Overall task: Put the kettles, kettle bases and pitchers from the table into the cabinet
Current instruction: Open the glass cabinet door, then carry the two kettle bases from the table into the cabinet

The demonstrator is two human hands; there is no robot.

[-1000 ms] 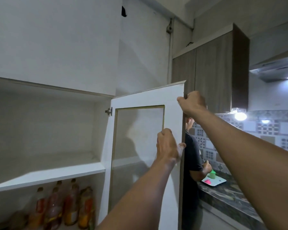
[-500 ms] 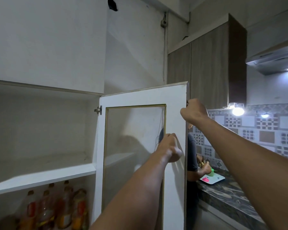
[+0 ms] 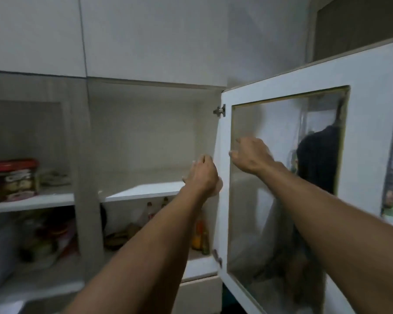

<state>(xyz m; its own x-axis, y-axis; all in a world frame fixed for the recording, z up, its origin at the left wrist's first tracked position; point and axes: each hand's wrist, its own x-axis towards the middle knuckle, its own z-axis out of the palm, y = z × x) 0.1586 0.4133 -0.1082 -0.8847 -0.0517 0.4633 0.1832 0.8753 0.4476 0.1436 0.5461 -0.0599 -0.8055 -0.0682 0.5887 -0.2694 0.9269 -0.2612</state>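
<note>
The white cabinet [image 3: 145, 137] stands open, its glass-paned door [image 3: 288, 184] swung out to the right on two metal hinges, the upper hinge [image 3: 219, 110] plainly visible at the frame's top corner. Both of the person's bare arms reach up toward the opening. The left hand [image 3: 202, 177] is raised in front of the door's hinge-side edge, at the right end of the upper shelf [image 3: 143, 190]; its fingers are curled loosely inward and the grip holds nothing. The right hand [image 3: 251, 154] is in front of the glass pane, somewhat blurred, its fingers bent and slightly spread; its grip is likewise empty, and whether the fingertips touch the glass cannot be told. The upper shelf of this compartment is bare. Below it, on the lower shelf, stand several bottles [image 3: 200, 234] with orange and yellow contents, partly hidden behind the left forearm. In the neighbouring compartment to the left, a red-lidded jar [image 3: 13, 180] sits on its shelf, with blurred packages beneath it. Through the glass a dark-clothed figure [image 3: 318, 164] is dimly seen. No kettle, kettle base or pitcher shows anywhere in the view, so where they are cannot be told.
</note>
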